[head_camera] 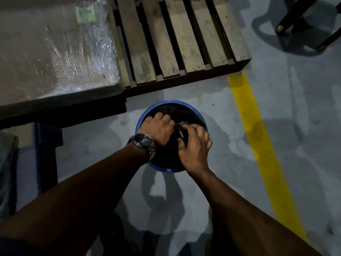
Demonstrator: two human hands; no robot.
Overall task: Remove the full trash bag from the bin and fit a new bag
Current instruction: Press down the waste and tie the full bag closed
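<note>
Over the blue bin (170,104), just in front of the wooden pallet (177,39), both hands work inside the rim. The left hand (156,129) and right hand (193,146) are each clenched on gathered folds of the black bag (184,117), which sits in the bin. It looks like the neck is being bunched, though the dim light blurs it. Next comes a firm pinch and a straight lift clear of the rim.

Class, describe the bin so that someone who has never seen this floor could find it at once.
Start at the wooden pallet at the top, then drop to the grey floor just below its near edge. The bin stands there, left of the yellow line, under both hands. It is the only round thing, with a blue rim and a black bag inside.
</note>
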